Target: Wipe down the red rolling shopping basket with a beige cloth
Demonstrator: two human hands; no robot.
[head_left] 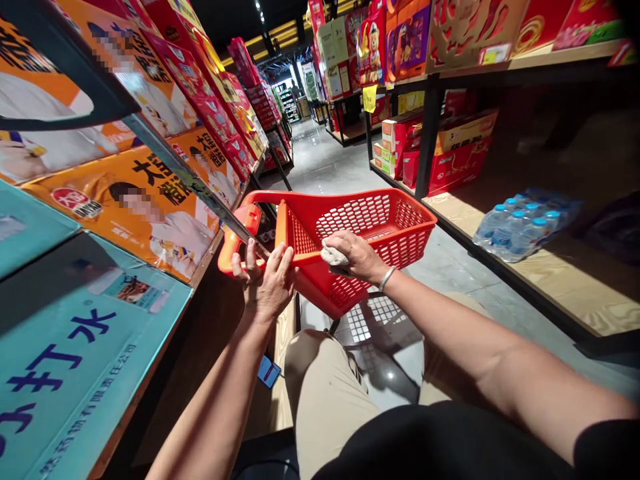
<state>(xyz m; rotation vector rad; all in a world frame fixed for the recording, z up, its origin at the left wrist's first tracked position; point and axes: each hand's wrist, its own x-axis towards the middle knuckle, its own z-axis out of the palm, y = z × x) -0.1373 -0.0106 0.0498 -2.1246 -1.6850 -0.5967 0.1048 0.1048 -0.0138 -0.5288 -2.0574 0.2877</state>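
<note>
Shelves (530,267) line both sides of a grey aisle floor (325,157), stacked mostly with red and orange boxes. At left, next to the work, stand orange cartons (135,207), with two teal cartons (100,373) showing in front of them.

One red basket (360,280) lies in front of the person, just beyond the knees. Both hands are at its near side: the left hand (267,287) by the handle end, the right hand (355,253) about midway along the rim. Its long axis runs across the view, the handle end at left and the wide mesh end at right, slightly farther off. A single metal bar (185,177) slants from upper left down to the handle end.

The left hand has its fingers parted and bent over the near rim, holding it. The right hand is closed around one white cloth (334,255), bunched at that rim.

Smaller still: one pack of water bottles (520,223) on the lower right shelf, several blue caps showing, one lit phone (269,371) below the left hand, and one bracelet (387,278) on the right wrist.
</note>
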